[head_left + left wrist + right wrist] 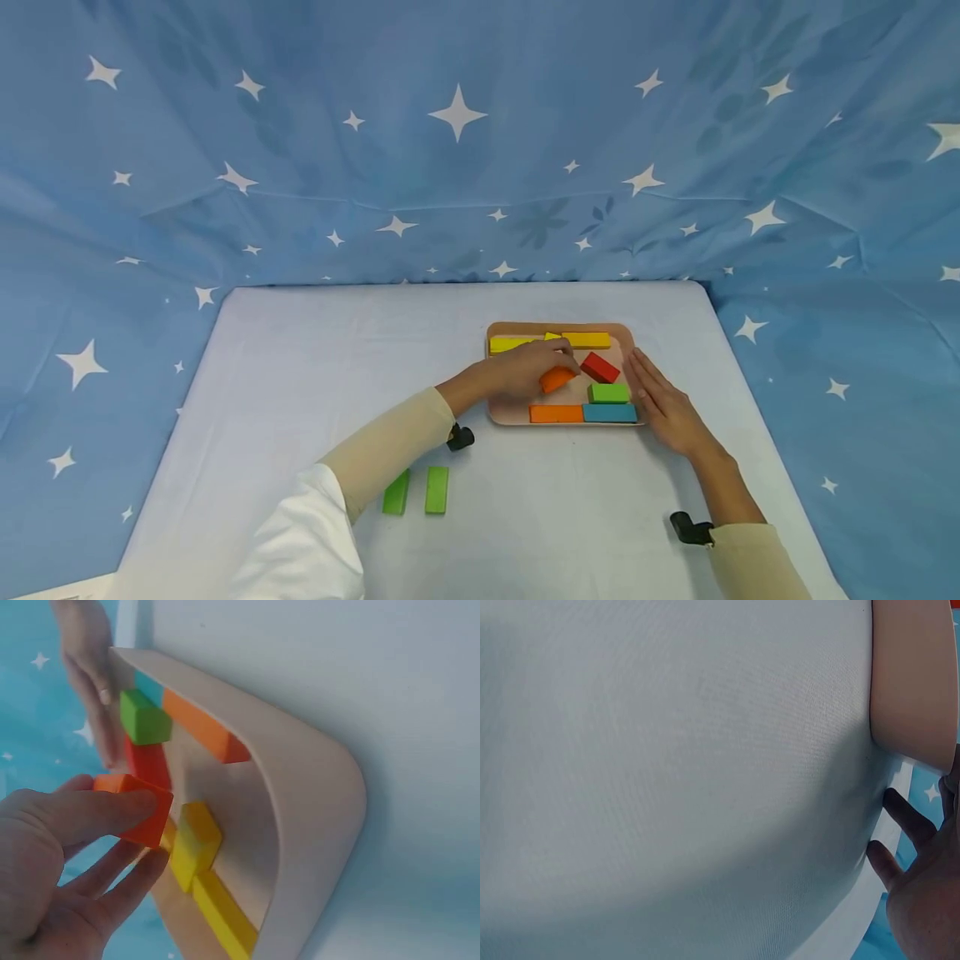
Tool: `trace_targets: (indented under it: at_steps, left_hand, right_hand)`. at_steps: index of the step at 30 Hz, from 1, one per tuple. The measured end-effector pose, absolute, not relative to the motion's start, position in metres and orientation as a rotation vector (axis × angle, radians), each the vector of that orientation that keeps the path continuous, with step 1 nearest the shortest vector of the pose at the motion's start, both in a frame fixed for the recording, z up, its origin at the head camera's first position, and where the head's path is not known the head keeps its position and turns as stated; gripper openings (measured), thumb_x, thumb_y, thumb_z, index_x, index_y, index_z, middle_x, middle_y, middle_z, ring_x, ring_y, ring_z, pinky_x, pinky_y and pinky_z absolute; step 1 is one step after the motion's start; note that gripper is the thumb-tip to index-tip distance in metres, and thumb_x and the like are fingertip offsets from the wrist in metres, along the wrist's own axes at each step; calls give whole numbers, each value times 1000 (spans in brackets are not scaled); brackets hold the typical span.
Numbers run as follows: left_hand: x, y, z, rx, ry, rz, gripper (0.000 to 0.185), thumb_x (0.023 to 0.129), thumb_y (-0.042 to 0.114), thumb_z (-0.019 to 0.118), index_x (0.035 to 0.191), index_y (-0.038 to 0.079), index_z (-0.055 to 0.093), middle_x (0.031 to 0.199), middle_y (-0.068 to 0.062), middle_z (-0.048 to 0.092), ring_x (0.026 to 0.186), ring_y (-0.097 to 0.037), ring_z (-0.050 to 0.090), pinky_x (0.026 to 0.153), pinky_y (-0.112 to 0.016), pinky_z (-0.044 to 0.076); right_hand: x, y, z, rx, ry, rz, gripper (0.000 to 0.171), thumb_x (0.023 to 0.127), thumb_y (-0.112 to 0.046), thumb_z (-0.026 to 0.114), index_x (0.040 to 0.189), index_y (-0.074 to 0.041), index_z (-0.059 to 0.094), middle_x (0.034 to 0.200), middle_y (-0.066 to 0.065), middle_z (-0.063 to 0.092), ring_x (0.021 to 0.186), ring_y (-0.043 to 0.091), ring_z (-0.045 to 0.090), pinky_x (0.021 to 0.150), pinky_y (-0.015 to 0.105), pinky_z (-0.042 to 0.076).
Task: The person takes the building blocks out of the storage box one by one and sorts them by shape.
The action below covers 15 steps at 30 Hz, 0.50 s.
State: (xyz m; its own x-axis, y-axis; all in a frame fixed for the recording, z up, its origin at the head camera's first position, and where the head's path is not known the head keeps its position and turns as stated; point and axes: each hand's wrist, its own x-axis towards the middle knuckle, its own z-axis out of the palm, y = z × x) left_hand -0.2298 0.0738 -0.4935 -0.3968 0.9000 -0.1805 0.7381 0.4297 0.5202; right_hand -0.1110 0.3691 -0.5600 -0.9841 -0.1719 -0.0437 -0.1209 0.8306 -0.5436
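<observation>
A tan wooden tray (502, 412) lies on the white table, holding coloured blocks: yellow ones (587, 340) at the back, a red one (600, 367), a green one (608, 392), a long orange one (556, 413) and a blue one (609, 412) at the front. My left hand (528, 367) reaches over the tray and pinches a short orange block (556, 379) between thumb and fingers; in the left wrist view that orange block (142, 808) hangs above the tray floor (247, 825). My right hand (663, 400) lies flat, fingers straight against the tray's right rim (911, 682).
Two green blocks (437, 489) lie side by side on the table near my left elbow. Blue star-printed cloth (450, 150) walls the table at the back and both sides. The tray sits right of centre.
</observation>
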Motion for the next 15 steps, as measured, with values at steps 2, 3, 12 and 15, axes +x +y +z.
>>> trace_targets:
  at_steps: [2, 3, 12, 15]
  left_hand:
    - [-228, 69, -489, 1381, 2265, 537, 49, 95, 4, 71, 141, 20, 65, 143, 0, 53, 128, -16, 50, 113, -27, 44]
    - [-227, 66, -487, 1374, 2271, 554, 49, 94, 5, 73, 141, 19, 65, 144, 0, 53, 129, -17, 50, 112, -26, 44]
    - [-208, 28, -471, 1259, 2298, 745, 51, 89, 6, 78, 137, 19, 67, 132, -2, 55, 110, -19, 57, 88, -20, 51]
    - [-197, 15, -468, 1221, 2296, 771, 56, 87, 10, 82, 140, 18, 66, 132, -2, 55, 105, -21, 59, 82, -18, 51]
  right_hand:
    - [-111, 370, -560, -237, 2919, -855, 58, 113, -26, 38, 167, -13, 20, 176, 5, 14, 158, 42, 23, 114, 73, 30]
    - [-111, 370, -560, -240, 2919, -858, 58, 113, -25, 38, 167, -13, 20, 176, 6, 14, 158, 43, 23, 114, 74, 30]
    - [-110, 369, -559, -236, 2916, -874, 58, 114, -26, 38, 167, -14, 19, 176, 6, 13, 158, 42, 21, 114, 75, 28]
    - [-110, 369, -558, -241, 2916, -863, 59, 113, -26, 38, 167, -14, 19, 176, 7, 13, 157, 44, 21, 113, 76, 29]
